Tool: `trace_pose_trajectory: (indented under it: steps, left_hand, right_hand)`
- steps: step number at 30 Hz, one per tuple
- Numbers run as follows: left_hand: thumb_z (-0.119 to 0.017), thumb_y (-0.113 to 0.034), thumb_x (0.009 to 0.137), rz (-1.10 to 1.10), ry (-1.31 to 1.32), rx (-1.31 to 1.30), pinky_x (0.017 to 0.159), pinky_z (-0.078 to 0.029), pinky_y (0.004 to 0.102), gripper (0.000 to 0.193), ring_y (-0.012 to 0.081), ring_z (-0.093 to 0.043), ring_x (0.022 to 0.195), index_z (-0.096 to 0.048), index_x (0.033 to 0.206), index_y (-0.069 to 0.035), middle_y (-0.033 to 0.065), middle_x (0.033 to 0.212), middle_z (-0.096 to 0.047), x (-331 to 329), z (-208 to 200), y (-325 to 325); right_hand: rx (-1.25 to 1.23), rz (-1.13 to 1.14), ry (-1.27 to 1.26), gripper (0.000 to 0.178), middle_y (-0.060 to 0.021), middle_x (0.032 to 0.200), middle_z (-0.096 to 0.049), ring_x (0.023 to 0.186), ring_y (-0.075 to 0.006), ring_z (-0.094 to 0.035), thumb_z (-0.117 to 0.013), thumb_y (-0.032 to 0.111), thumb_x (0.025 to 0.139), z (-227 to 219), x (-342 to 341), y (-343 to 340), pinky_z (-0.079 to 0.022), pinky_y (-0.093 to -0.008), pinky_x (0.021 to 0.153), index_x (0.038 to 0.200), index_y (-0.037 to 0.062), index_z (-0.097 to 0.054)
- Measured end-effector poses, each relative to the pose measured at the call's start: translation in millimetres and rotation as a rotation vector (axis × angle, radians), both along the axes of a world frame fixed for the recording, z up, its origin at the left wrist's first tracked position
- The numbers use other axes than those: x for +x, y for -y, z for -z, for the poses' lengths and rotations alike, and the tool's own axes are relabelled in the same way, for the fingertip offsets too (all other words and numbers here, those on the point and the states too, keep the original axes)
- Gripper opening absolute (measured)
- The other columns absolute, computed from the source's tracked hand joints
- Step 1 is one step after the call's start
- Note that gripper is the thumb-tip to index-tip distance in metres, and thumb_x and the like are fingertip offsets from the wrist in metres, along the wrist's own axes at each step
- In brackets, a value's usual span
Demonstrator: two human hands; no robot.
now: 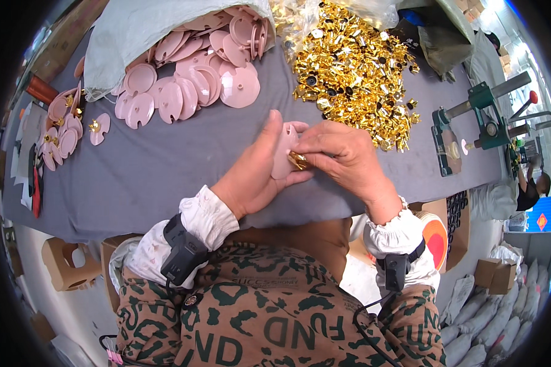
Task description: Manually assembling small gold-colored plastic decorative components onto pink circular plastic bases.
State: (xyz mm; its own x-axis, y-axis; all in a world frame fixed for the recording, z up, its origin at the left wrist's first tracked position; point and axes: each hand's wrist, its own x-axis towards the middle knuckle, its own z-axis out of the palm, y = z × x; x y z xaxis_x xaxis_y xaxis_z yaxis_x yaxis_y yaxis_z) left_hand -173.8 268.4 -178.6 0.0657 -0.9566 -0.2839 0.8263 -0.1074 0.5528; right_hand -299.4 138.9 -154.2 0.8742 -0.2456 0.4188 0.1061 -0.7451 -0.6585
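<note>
— What was closest to the person?

— The two hands, both over the near part of the grey table cover [165, 165]. The left hand [251, 174] was closed around a pink plastic disc [283, 153], thumb lying along its near face, holding it on edge just above the cover. The right hand [343, 156] touched that disc from the right, its fingers pinched tightly on a small gold fitting [298, 161] pressed against the disc's lower edge.

— And further out on the cover?

— Beyond the hands, up and to the right on the cover, lay a heap of gold fittings [355, 73] — many with dark centres — spilling from a clear bag. Beyond the hands to the left, a pile of pink discs [190, 79] poured out of a pale grey sack [141, 30] at the cover's far edge.

— Anything at the sides?

— At the cover's far left end lay a smaller group of pink discs with gold fittings on them [64, 125], one more lying a little apart toward the middle. At the cover's right end stood a green hand press [477, 122] with a lever ending in a red knob. Past that end, another person was partly in view, too small to tell what they did.
</note>
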Motion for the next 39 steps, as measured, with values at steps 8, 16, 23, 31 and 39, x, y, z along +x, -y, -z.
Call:
trace_pose_trajectory:
  steps: [8, 16, 23, 31, 39]
  left_hand:
    - [-0.031, -0.050, 0.103, -0.209, 0.759, -0.057, 0.101, -0.039, 0.0331, 0.058, 0.0171, -0.049, 0.118, -0.033, 0.140, -0.005, 0.0114, 0.128, -0.050, -20.4, 7.2, -31.7]
    - [-0.030, -0.045, 0.104, -0.543, 1.264, 0.150, 0.091, -0.046, 0.0314, 0.055, 0.0187, -0.058, 0.102, -0.038, 0.138, -0.003, 0.0106, 0.123, -0.053, 103.2, -2.8, -123.9]
    - [-0.062, -0.047, 0.088, -1.263, 1.739, 0.518, 0.096, -0.042, 0.0396, 0.067, 0.0328, -0.054, 0.115, -0.048, 0.131, 0.002, 0.0198, 0.118, -0.058, 333.8, -60.2, -231.4]
    - [-0.067, -0.044, 0.081, -0.664, 2.648, 0.813, 0.105, -0.029, 0.0604, 0.038, 0.0343, -0.041, 0.131, -0.064, 0.106, -0.015, 0.0110, 0.130, -0.054, 288.6, 40.1, -208.0]
    - [-0.064, -0.026, 0.087, -0.845, 2.751, 0.915, 0.102, -0.038, 0.0408, 0.028, 0.0316, -0.052, 0.120, -0.065, 0.109, -0.009, 0.0106, 0.122, -0.060, 322.9, 15.4, -197.5]
  right_hand:
    - [0.807, 0.094, -0.225, 0.021, -0.0081, 0.099, -0.071, 0.088, -0.0160, -0.067, -0.070, -0.004, 0.078, 22.2, 0.9, -25.9, -0.054, -0.0270, 0.077, 0.098, 0.0006, -0.074]
    - [0.793, -0.021, -0.057, 0.040, -0.0081, 0.110, -0.066, 0.102, -0.0165, -0.065, -0.067, -0.002, 0.084, 26.1, 59.7, -73.2, -0.051, -0.0254, 0.087, 0.123, 0.0033, -0.062]
    - [0.625, 0.090, -0.041, 0.031, -0.0086, 0.105, -0.067, 0.095, -0.0159, -0.067, -0.066, -0.003, 0.084, 24.4, 69.2, -53.8, -0.051, -0.0258, 0.084, 0.115, 0.0019, -0.066]
    - [0.428, 0.098, -0.107, 0.026, -0.0102, 0.099, -0.068, 0.090, -0.0174, -0.067, -0.065, -0.002, 0.084, 37.8, 52.8, -59.5, -0.052, -0.0267, 0.079, 0.109, 0.0018, -0.068]
    - [0.031, 0.104, -0.026, 0.027, -0.0130, 0.107, -0.067, 0.099, -0.0288, -0.064, -0.067, 0.004, 0.083, 18.3, 63.1, -49.1, -0.050, -0.0339, 0.087, 0.110, 0.0051, -0.067]
